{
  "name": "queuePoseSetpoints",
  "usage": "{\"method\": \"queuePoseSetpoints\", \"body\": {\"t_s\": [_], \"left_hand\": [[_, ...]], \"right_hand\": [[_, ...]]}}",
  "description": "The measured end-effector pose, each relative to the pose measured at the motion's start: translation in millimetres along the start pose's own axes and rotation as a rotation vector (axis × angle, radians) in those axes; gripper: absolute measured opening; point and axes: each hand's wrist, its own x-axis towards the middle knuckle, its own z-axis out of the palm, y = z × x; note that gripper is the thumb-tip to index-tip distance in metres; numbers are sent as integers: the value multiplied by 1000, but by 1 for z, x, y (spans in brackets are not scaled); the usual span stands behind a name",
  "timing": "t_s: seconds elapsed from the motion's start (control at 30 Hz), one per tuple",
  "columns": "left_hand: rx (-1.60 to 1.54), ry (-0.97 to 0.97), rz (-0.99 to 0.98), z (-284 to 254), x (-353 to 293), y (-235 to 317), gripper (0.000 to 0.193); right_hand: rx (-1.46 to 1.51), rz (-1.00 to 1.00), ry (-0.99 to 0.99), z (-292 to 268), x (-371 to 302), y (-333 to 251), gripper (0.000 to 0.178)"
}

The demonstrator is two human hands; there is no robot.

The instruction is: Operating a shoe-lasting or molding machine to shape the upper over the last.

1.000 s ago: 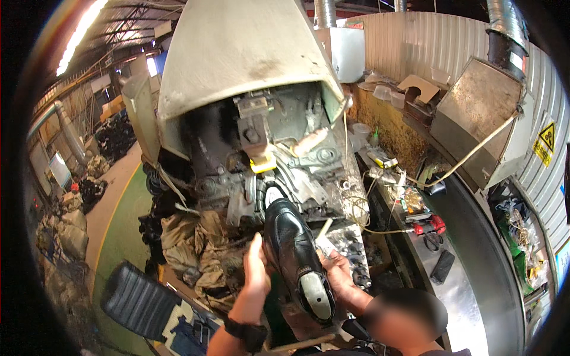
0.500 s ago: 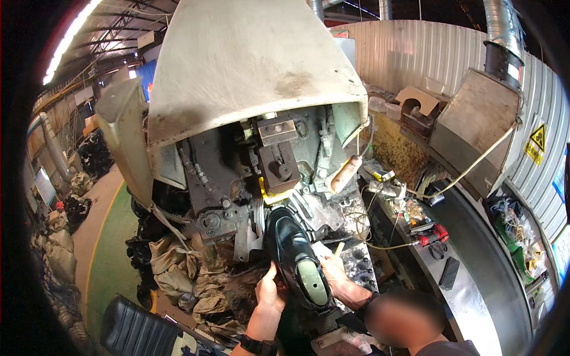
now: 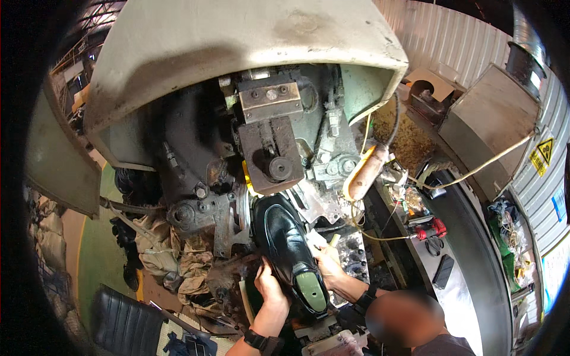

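A black leather shoe (image 3: 278, 228) with a green shoe last (image 3: 309, 288) in its opening lies between my hands, toe pointing away from me. Its toe end is just below the dark metal block (image 3: 270, 154) of a machine; whether they touch cannot be told. My left hand (image 3: 271, 289) grips the shoe's left side near the heel, fingers partly hidden beneath it. On the other side, my right hand (image 3: 330, 267) holds it, its fingertips beside a small white piece (image 3: 316, 239) that I cannot make out. A blurred patch covers part of the lower right.
The machine's pale hood (image 3: 249, 56) overhangs the work. A lamp (image 3: 366, 173) hangs right of the block. Further right, a metal ledge (image 3: 460, 302) bears a red tool (image 3: 430, 228) and a black phone-like object (image 3: 443, 270). Cloth bundles (image 3: 199, 267) and a black chair (image 3: 126, 320) are at left.
My view has moved closer to the machine, so hood and block look larger. The shoe is still between both hands, its toe end against a similar spot under the block.
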Motion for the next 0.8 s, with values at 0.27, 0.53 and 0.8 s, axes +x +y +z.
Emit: {"method": "queuePoseSetpoints", "body": {"t_s": [0.27, 0.53, 0.8], "left_hand": [[34, 78, 154, -1, 11, -11, 33], [-4, 0, -93, -2, 11, 1, 47], [268, 222, 169, -139, -11, 63, 35]], "right_hand": [[63, -1, 17, -2, 12, 10, 23], [34, 11, 54, -6, 4, 2, 31], [-744, -87, 173, -145, -10, -63, 36]]}}
